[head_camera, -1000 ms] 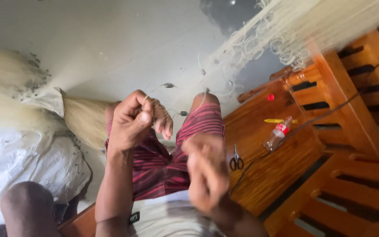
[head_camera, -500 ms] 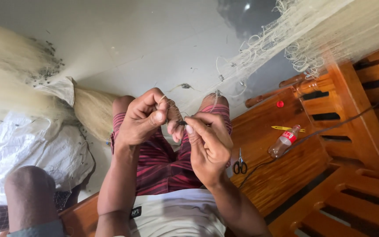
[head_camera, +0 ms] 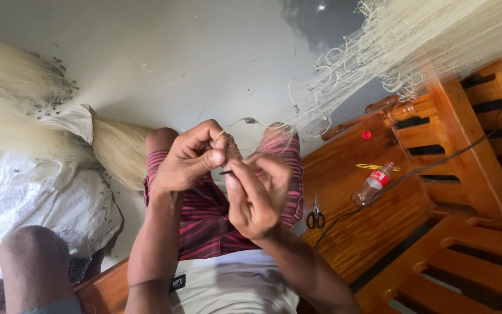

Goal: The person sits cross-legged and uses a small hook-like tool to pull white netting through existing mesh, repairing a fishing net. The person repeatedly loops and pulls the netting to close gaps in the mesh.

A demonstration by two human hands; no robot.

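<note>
Fingers of left hand: pinched on pale net thread, above the lap. Fingers of right hand: gripping a small dark needle, tip touching the left thumb. Fishing net: pale, heaped upper right, strands trailing to the hands. Wooden bench: carries scissors, plastic bottle, red cap. White sack: on floor, left.

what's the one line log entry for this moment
left hand: pinching net twine | right hand: holding small dark needle at the twine | nearby: scissors, bottle on wooden bench
</note>
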